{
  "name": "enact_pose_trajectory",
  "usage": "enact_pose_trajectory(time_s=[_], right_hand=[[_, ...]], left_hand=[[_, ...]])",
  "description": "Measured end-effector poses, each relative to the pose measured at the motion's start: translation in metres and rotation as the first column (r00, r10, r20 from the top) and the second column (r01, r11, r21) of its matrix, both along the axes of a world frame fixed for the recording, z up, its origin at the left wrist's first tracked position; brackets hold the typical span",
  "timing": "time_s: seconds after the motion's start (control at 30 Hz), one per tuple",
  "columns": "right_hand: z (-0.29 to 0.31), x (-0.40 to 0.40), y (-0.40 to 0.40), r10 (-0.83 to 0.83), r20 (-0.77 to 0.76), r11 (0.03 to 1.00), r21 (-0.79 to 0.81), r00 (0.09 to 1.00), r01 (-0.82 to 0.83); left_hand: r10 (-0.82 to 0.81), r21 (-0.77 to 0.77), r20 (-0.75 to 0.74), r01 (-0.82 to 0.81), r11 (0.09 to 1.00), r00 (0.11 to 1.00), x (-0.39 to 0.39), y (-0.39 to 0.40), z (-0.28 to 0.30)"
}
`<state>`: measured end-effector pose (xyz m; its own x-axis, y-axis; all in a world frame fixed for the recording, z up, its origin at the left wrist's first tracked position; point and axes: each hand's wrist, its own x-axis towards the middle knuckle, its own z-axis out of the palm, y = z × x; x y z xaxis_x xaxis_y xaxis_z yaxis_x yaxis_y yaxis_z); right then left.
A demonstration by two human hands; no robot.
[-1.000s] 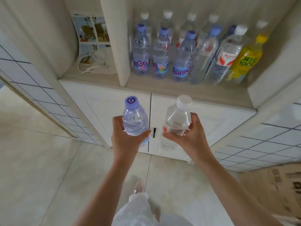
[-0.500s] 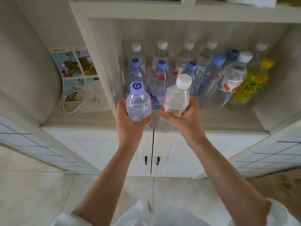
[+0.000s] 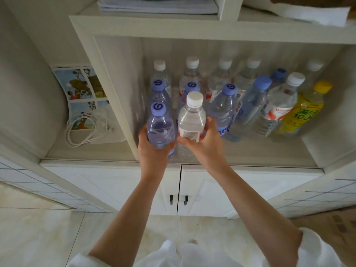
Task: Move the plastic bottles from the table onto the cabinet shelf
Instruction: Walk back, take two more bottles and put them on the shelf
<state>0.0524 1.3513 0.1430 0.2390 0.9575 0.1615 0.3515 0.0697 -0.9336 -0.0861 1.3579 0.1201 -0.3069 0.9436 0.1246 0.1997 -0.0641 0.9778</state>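
Observation:
My left hand [image 3: 152, 153] grips a clear bottle with a purple cap [image 3: 159, 126] around its lower body. My right hand [image 3: 206, 145] holds a clear white-capped bottle [image 3: 191, 118] with a barcode label. Both bottles stand upright side by side at the front left of the cabinet shelf [image 3: 250, 153]; their bases look at or just above the shelf board. Behind them stand several more bottles in rows, purple-capped, white-capped, blue-capped, and one yellow bottle [image 3: 302, 114] at the right end.
A vertical divider [image 3: 113, 97] bounds the shelf on the left; beyond it lie a picture card [image 3: 82, 87] and a coiled white cable [image 3: 81, 130]. Papers [image 3: 158, 4] lie on the shelf above. Closed white cabinet doors [image 3: 202, 189] are below, over a tiled floor.
Both hands have carried their bottles up from in front of the cabinet doors and forward into the shelf opening, to the front left in front of the standing rows.

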Motion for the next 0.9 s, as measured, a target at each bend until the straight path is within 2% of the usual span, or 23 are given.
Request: enact_pose_trajectory(time_s=[0.27,0.53,0.9], right_hand=[[-0.004,0.004,-0.001,0.02,0.121,1.0,-0.001,0.993,-0.02],[-0.012,0.002,-0.002,-0.002,0.056,0.999,-0.033,0.998,0.004],[-0.044,0.006,-0.037,-0.049,0.05,0.986,-0.157,0.998,0.057]], left_hand=[[-0.032,0.061,-0.119,0.039,0.997,0.992,-0.008,0.007,-0.005],[0.032,0.052,-0.117,-0.026,0.998,0.993,-0.005,0.003,-0.02],[-0.061,-0.019,-0.058,0.06,0.998,0.996,-0.014,-0.022,-0.034]])
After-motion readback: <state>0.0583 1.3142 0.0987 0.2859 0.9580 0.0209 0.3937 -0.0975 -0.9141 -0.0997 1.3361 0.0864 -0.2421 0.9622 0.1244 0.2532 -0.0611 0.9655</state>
